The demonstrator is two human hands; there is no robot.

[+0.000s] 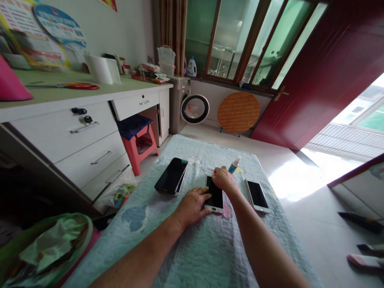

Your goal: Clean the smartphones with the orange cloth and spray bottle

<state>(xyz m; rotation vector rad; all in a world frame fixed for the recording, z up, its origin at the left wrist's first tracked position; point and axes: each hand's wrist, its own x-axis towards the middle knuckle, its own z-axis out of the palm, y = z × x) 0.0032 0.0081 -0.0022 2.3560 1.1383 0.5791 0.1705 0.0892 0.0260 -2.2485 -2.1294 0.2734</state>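
Observation:
A white-framed smartphone (215, 196) with a dark screen lies face up on the quilted cloth. My left hand (193, 204) holds it at its left side, fingers over the edge and thumb by the lower corner. Over the phone's upper end, my right hand (223, 179) is closed in a pinch; a small pale tip shows at the fingers, too little to name. Just beyond that hand stands a small spray bottle (234, 165) with a white cap and blue label. Another white smartphone (257, 196) lies to the right. Stacked dark phones (172, 176) lie to the left.
The quilted cloth (180, 256) covers the table under my arms. A waste basket (87, 236) with crumpled paper stands at lower left. Beyond are a white desk (90, 146), a red stool (135, 150), a washing machine (179, 108) with its door open, and a round wooden tabletop (238, 112).

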